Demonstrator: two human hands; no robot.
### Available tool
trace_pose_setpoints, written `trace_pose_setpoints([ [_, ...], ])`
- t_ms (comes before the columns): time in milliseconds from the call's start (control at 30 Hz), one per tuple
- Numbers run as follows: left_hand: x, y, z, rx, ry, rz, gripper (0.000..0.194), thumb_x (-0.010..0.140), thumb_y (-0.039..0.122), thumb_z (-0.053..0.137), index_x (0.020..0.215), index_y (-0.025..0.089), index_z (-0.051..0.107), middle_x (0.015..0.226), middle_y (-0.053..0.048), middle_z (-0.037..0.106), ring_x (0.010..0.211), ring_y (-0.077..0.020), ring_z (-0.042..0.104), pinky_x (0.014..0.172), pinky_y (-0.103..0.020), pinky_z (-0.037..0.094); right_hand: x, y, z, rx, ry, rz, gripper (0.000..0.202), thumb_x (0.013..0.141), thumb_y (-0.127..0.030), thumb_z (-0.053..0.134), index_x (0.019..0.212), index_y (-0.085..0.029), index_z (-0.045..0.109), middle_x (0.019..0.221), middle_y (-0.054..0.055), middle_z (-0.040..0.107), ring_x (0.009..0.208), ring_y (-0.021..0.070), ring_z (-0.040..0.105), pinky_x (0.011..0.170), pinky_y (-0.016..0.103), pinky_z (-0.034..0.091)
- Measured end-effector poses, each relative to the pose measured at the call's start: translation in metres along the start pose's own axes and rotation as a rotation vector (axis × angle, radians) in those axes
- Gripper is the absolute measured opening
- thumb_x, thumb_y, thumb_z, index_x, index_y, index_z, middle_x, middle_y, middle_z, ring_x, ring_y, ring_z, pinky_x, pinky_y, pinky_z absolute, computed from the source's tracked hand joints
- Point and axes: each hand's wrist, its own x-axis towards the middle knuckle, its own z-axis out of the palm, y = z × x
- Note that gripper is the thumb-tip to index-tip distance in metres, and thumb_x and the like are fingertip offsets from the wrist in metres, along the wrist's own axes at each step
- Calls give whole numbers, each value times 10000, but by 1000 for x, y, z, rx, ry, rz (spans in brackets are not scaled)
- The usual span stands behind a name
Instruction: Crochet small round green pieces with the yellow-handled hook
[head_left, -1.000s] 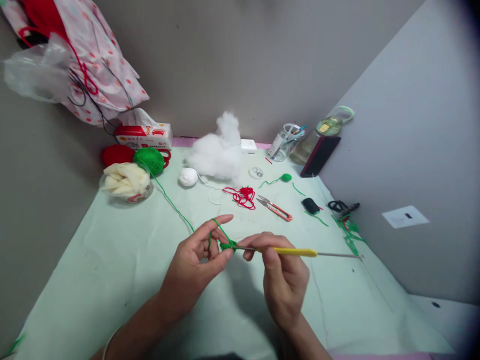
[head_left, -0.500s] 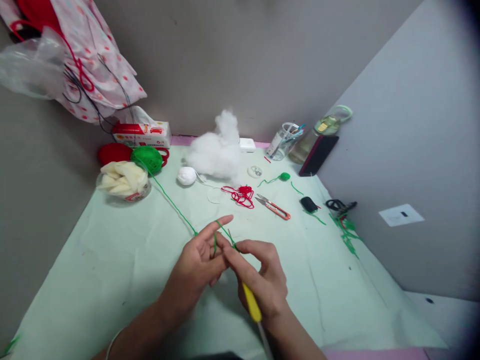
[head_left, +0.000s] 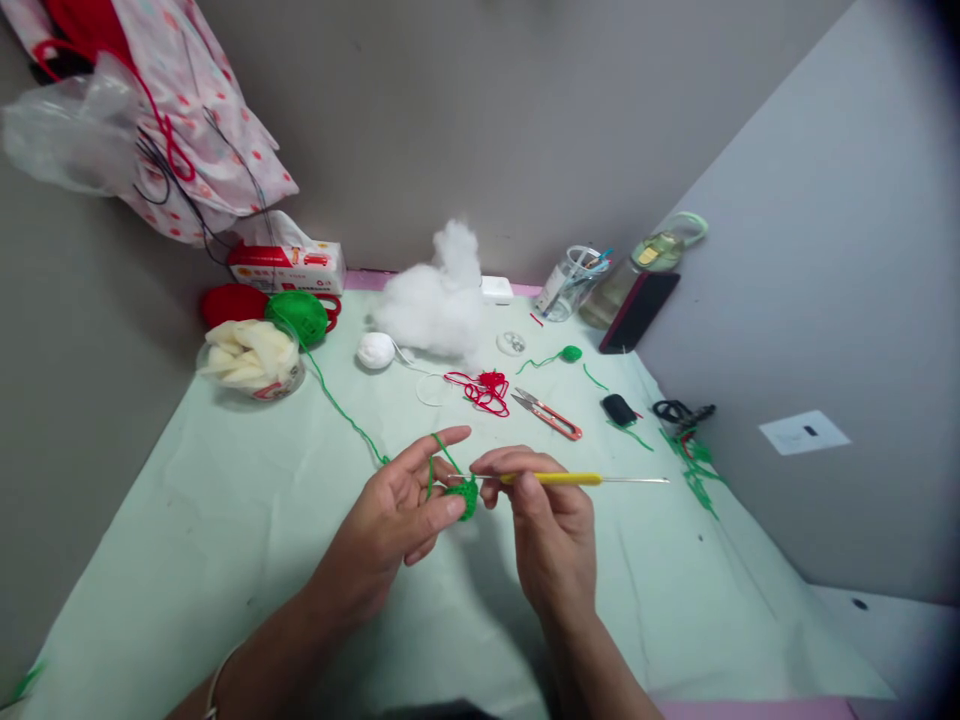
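Note:
My left hand [head_left: 401, 515] pinches a small green crochet piece [head_left: 466, 495] between thumb and middle finger, and the green yarn strand [head_left: 341, 412] runs over its raised index finger. That strand leads back across the cloth to a green yarn ball [head_left: 298, 316] at the far left. My right hand [head_left: 544, 530] grips a crochet hook with a yellow handle [head_left: 559, 479]. The hook lies level, its tip in the green piece and its metal tail pointing right.
The table has a pale green cloth [head_left: 225, 520]. On it lie orange-handled snips [head_left: 551, 414], a red yarn tangle [head_left: 484, 390], white stuffing [head_left: 435, 305], a white ball [head_left: 375, 350], a bowl of white pieces [head_left: 250, 360], a red yarn ball [head_left: 229, 303], a jar [head_left: 570, 282] and green scraps [head_left: 694, 462].
Half a second ago the hook handle pointed down toward me; my right hand has turned it back level, tail to the right. The green piece shows again at my left fingertips.

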Motion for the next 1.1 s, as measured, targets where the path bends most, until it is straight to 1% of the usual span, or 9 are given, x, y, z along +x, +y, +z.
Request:
trace_pose_setpoints([
  [267,1,1,-1,82,44,15,539,822,311,852,1337,289,692,899,23,590,525,-33,344,416,-165,263,2,-2,-1,57,55,41,215,1036,-336,608,948,-237,776,857,23,755,692,122,663,657,258,555],
  [367,0,-1,0,154,81,40,506,849,292,817,1337,293,686,880,35,594,520,-33,358,451,-171,315,-1,-6,-2,-82,45,-21,237,1067,-274,531,979,-245,749,878,21,755,706,128,667,667,267,566],
  [533,-2,-7,8,282,314,154,588,784,181,838,1342,253,667,865,47,583,592,-47,419,581,-170,422,-13,-4,-2,-675,-116,-496,295,1010,-97,530,1213,-216,708,1000,84,766,858,190,697,740,326,593],
  [600,-3,-7,11,178,275,89,654,770,203,859,1383,242,636,805,66,551,544,-37,365,510,-155,367,-17,-1,-1,-864,-134,-647,346,980,-78,576,1269,-212,711,1060,112,757,937,218,706,755,337,602],
  [667,-3,-4,12,-6,137,-44,643,789,261,861,1388,207,631,738,83,511,481,-20,259,429,-150,257,-18,-2,-1,-870,-109,-623,364,981,-82,585,1273,-249,723,1089,102,747,968,216,707,758,329,603],
  [733,-2,1,10,-161,54,-141,571,809,283,852,1337,166,667,692,95,475,455,-6,169,404,-157,181,-16,-5,-1,-664,-43,-483,339,1007,-99,548,1222,-279,738,1023,69,748,902,195,698,742,327,594],
  [867,-1,7,6,-192,65,-105,480,799,232,855,1258,186,724,794,53,560,454,19,193,414,-159,170,-5,-11,1,-206,38,-202,262,1047,-171,524,1050,-265,768,888,41,735,716,162,643,649,322,549],
  [967,-2,4,6,-83,32,-57,469,815,271,852,1266,224,734,879,22,601,468,13,256,415,-163,185,0,-9,4,-218,-16,-162,209,1024,-188,591,1019,-259,788,927,50,765,767,170,667,645,308,549],
  [1100,-2,-4,8,19,126,18,543,807,299,875,1319,245,704,899,24,607,486,-4,327,415,-164,246,-7,-4,7,-424,-27,-294,301,992,-95,599,1132,-291,779,961,45,769,823,173,693,680,308,576],
])
